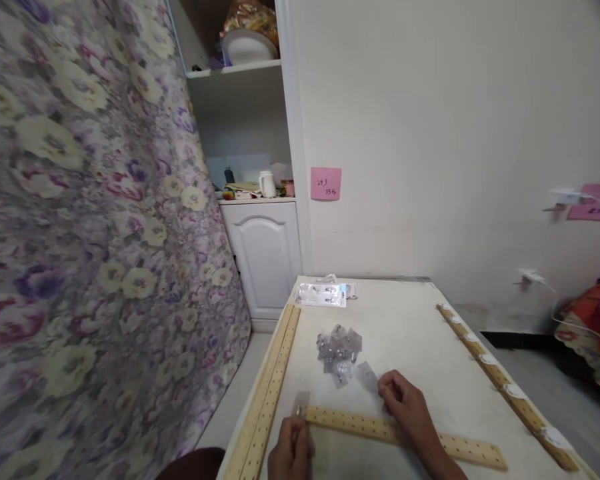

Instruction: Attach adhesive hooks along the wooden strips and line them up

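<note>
A perforated wooden strip [360,425] lies across the near part of a white table [410,320]. My left hand [290,453] is closed at the strip's left end, pinching a small shiny metal piece against it. My right hand [405,407] rests on the strip's middle with fingers curled, pressing it down. Just beyond my hands sits a pile of small clear plastic bags [339,353] with metal parts inside.
A long perforated wooden strip [267,393] lies along the table's left edge, another with white pads [500,380] along the right. A clear packet [323,294] lies at the far edge. A floral mattress [90,240] leans at left; a white cabinet [267,253] stands behind.
</note>
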Action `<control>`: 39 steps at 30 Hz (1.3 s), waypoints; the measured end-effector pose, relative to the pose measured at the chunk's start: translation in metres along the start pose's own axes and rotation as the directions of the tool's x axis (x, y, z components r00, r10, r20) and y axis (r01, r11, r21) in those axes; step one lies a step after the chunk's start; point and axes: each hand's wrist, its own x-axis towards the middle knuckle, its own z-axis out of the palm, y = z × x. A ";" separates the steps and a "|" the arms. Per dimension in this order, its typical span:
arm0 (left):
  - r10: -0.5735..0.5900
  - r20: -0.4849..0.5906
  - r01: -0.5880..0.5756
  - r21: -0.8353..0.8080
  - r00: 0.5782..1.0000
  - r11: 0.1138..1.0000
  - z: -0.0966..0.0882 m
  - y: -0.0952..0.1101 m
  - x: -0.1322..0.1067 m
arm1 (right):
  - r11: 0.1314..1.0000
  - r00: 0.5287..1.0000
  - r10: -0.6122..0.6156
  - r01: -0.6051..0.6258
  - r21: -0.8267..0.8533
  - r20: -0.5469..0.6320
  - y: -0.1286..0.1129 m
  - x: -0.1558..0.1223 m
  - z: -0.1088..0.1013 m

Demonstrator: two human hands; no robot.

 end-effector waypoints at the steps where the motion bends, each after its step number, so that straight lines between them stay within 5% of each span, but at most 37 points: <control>1: -0.032 0.029 0.033 -0.045 0.999 0.998 0.002 0.003 -0.004 | 0.999 0.999 -0.037 0.037 0.007 0.029 -0.006 -0.007 -0.002; 4: -0.143 0.168 0.179 -0.226 0.975 0.958 0.012 0.015 -0.018 | 0.988 0.984 -0.155 0.157 -0.011 0.091 -0.018 -0.030 -0.007; 8: -0.256 0.378 0.411 -0.416 0.889 0.811 0.032 0.035 -0.037 | 0.942 0.941 -0.316 0.326 -0.078 0.121 -0.015 -0.055 -0.004; 12: -0.324 0.411 0.507 -0.493 0.852 0.707 0.043 0.056 -0.046 | 0.910 0.901 -0.395 0.411 -0.061 0.178 -0.004 -0.065 0.002; 19: -0.278 0.441 0.479 -0.453 0.854 0.752 0.036 0.065 -0.049 | 0.904 0.882 -0.425 0.426 0.044 0.200 -0.004 -0.071 0.006; 32: -0.194 0.370 0.281 -0.199 0.909 0.939 0.046 0.037 -0.053 | 0.945 0.980 -0.103 0.044 0.323 0.168 -0.002 -0.074 0.019; 39: -0.227 0.354 0.319 -0.228 0.907 0.920 0.047 0.030 -0.049 | 0.893 0.967 -0.172 0.073 0.445 0.186 0.003 -0.073 0.023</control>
